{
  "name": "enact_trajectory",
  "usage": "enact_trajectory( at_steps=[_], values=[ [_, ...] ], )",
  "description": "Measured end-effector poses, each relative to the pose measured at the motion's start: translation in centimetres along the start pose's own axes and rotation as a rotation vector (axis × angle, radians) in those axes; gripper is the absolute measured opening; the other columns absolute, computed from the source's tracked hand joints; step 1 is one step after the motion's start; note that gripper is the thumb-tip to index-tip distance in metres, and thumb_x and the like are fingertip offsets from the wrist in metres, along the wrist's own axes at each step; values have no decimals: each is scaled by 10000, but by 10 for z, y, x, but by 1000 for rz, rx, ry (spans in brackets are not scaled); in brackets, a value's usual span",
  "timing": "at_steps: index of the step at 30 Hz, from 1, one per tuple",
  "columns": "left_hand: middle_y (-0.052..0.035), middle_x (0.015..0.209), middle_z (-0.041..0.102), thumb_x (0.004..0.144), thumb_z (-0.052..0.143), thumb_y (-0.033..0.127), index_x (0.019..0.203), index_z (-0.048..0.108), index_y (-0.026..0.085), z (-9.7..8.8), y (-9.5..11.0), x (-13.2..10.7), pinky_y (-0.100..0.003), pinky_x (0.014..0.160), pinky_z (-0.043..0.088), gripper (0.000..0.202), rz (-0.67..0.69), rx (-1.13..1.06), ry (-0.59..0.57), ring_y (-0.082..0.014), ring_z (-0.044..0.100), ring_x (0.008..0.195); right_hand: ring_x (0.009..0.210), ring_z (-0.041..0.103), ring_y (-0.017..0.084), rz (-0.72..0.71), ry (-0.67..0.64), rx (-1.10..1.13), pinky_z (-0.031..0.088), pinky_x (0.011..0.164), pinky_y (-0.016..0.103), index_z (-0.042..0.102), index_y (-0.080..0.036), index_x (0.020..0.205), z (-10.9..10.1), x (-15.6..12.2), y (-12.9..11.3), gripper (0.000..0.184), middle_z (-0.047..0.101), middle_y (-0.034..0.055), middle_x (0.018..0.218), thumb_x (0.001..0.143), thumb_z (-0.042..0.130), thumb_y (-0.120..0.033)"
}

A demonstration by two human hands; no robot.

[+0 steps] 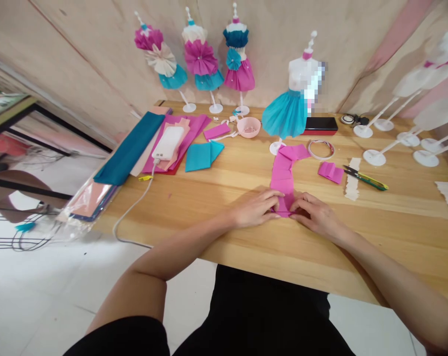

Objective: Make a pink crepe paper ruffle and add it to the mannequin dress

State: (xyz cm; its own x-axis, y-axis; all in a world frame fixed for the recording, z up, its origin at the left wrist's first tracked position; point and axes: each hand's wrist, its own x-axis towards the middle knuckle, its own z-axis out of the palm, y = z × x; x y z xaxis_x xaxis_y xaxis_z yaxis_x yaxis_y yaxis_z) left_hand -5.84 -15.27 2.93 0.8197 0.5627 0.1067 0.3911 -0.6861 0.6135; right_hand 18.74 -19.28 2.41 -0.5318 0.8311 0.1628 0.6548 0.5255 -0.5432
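In the head view, the left hand (259, 207) and right hand (316, 215) pinch the near end of the magenta strip (282, 184), in front of the turquoise-skirted mannequin (286, 116); folding seems in hand, the next move likely needing an even crease

Left fingers (271, 203), right fingers (302, 204) pinched; forearms (197, 237) converging.

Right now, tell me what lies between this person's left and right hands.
In the head view, the near end of the long pink strip lies between the left hand and right hand.
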Motion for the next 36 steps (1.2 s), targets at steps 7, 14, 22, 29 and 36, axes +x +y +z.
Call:
enact_trajectory(
  at_steps=[7, 14, 22, 29, 36],
  values=[
    [-120, 1390, 458, 941, 464, 319, 911, 558, 173, 1, -3, -2, -378, 1074, 400, 176, 21, -7, -5, -186, 420, 1319, 915, 590, 195, -11, -10, 19, 493, 810, 353, 602, -254, 976, 2, 0, 5, 99, 575, 55, 999, 907, 547, -300],
    [-126, 1401, 453, 951, 434, 327, 904, 565, 171, 4, -6, 0, -397, 1087, 392, 209, 16, 7, -7, -194, 405, 1338, 940, 593, 209, -19, 6, 6, 498, 813, 367, 595, -252, 976, 4, -1, 7, 94, 582, 63, 1008, 904, 543, -284],
    [-132, 1406, 453, 957, 420, 320, 911, 573, 168, 4, -7, 1, -410, 1092, 388, 221, 11, 38, -15, -192, 392, 1351, 919, 595, 216, -35, 10, -12, 498, 786, 363, 594, -240, 910, 3, 3, 6, 110, 591, 71, 972, 919, 486, -255],
    [-148, 1399, 449, 964, 404, 329, 910, 568, 145, 4, -5, 3, -380, 1101, 379, 252, -15, 56, -24, -193, 403, 1344, 900, 594, 212, -5, 1, -48, 500, 777, 364, 566, -232, 911, 2, 3, 1, 109, 576, 80, 1010, 929, 465, -268],
    [-143, 1405, 447, 963, 405, 309, 913, 571, 155, 4, -5, 1, -404, 1087, 394, 232, -9, 68, -19, -203, 399, 1349, 894, 609, 203, -16, 4, -44, 516, 764, 364, 560, -237, 974, 2, 2, 1, 98, 564, 87, 1127, 916, 494, -281]
  ],
)
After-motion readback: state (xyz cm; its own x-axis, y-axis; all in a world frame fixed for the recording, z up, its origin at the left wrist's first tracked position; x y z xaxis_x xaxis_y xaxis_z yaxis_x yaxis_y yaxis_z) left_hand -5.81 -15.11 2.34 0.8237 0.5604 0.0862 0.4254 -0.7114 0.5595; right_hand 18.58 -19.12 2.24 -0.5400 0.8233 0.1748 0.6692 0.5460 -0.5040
